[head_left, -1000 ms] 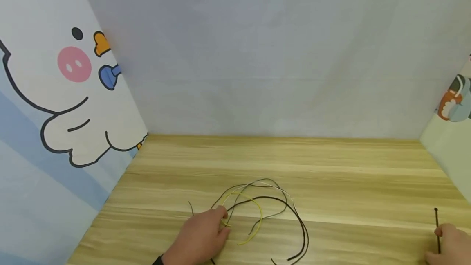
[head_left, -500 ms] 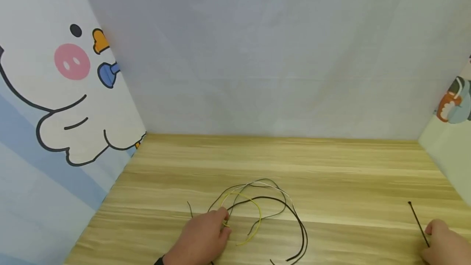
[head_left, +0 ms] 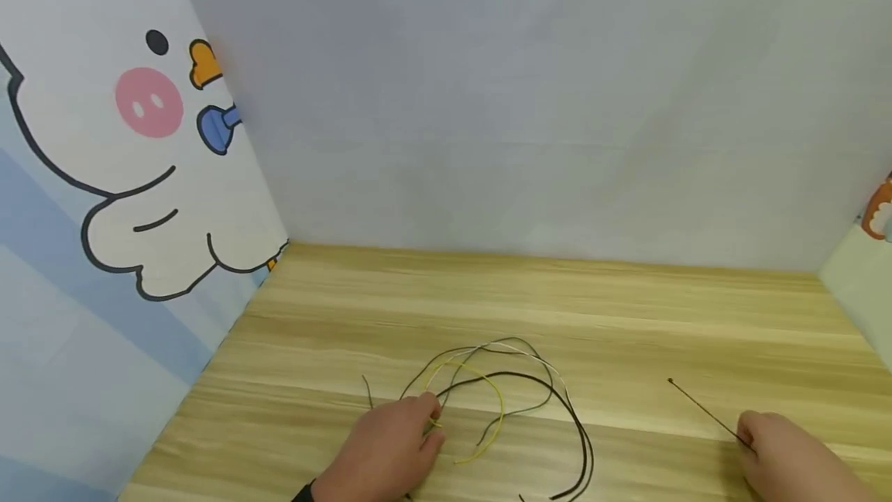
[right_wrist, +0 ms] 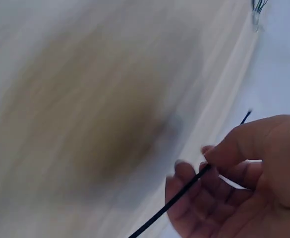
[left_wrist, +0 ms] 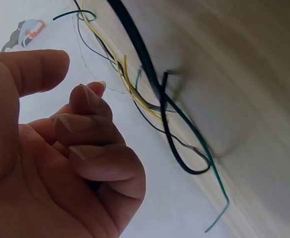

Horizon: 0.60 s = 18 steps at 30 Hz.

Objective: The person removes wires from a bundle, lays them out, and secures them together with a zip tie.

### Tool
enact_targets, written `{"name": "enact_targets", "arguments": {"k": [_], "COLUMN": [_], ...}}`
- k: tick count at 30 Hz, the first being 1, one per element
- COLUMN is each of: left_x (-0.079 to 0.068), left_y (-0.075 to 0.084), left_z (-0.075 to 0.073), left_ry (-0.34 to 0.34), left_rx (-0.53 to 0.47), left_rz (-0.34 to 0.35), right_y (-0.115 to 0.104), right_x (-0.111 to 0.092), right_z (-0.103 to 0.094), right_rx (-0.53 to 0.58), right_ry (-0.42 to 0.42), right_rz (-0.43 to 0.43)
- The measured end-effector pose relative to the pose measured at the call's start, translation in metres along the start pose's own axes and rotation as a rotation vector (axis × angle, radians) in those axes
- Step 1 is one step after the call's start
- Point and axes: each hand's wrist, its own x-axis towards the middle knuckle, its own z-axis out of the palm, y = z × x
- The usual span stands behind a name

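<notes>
Several thin loose wires lie in loops on the wooden table: a yellow wire (head_left: 500, 401), a thick black wire (head_left: 581, 440), and green, white and dark ones. My left hand (head_left: 386, 444) rests over their left part. In the left wrist view its thumb and loosely bent fingers stand apart, and the wires pass beyond the fingertips. Over on the right, my right hand (head_left: 787, 452) pinches a black cable tie (head_left: 704, 407) between thumb and index finger. The tie's small head points up and left in the head view; its other end shows in the right wrist view.
A wooden tabletop (head_left: 627, 316) reaches to a pale back wall (head_left: 530, 115). On the left stands a panel with a white cartoon figure (head_left: 77, 146). Another printed side panel (head_left: 864, 293) borders the table at the right.
My right hand has moved left with the cable tie, which has swung from nearly upright to slanting left. My left hand and the wires stay about the same; the head view has shifted slightly.
</notes>
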Motion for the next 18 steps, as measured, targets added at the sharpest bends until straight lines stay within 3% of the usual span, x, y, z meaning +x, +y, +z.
{"name": "enact_targets", "arguments": {"k": [3, 7, 9, 12, 14, 18], "left_x": [0.001, 0.002, 0.003, 0.003, 0.001, -0.005], "left_y": [0.006, 0.018, 0.025, 0.032, 0.035, 0.038], "left_z": [-0.002, -0.005, -0.006, -0.008, -0.008, -0.006], "left_ry": [-0.023, -0.031, -0.034, -0.066, -0.071, -0.004], "left_rx": [-0.025, -0.092, -0.155, -0.302, -0.429, -0.599], "left_rz": [0.002, 0.089, 0.202, 0.413, 0.537, 0.728], "right_y": [-0.037, -0.084, -0.103, -0.127, -0.140, -0.155], "right_x": [0.000, 0.000, 0.003, 0.009, 0.011, 0.011], "right_z": [0.001, 0.012, 0.019, 0.028, 0.032, 0.039], "right_rx": [-0.008, 0.067, 0.121, 0.181, 0.192, 0.163], "right_ry": [0.101, 0.234, 0.241, 0.179, 0.145, 0.141], "right_rz": [-0.156, -0.514, -0.719, -0.919, -0.979, -1.019]}}
